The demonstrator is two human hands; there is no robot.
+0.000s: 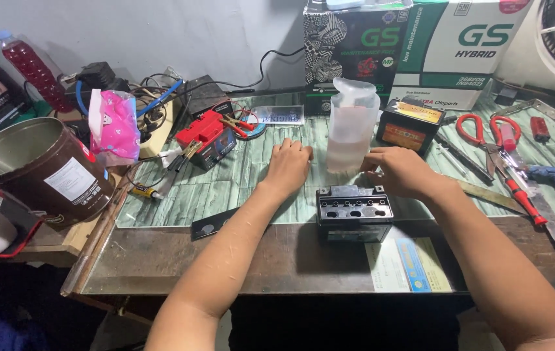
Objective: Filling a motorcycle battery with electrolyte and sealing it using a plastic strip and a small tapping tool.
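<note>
While both hands rest on the glass-topped table (pixel 238 188), nothing is really gripped. The left hand (pixel 288 168), a little left of the frame's centre, lies curled on the glass and holds nothing. The right hand (pixel 397 170) sits just right of centre; its fingertips are at the foot of the translucent plastic bottle (pixel 351 123), but I cannot tell if they pinch it. The small black battery (pixel 354 211) stands between the hands, at the lower centre, with its top holes open. It looks heavy for its size, stiff and smooth-sided, so I think it is best taken by two opposite side walls and kept level. The bottle seems soft-walled and light; a hold at mid-body would be safest.
</note>
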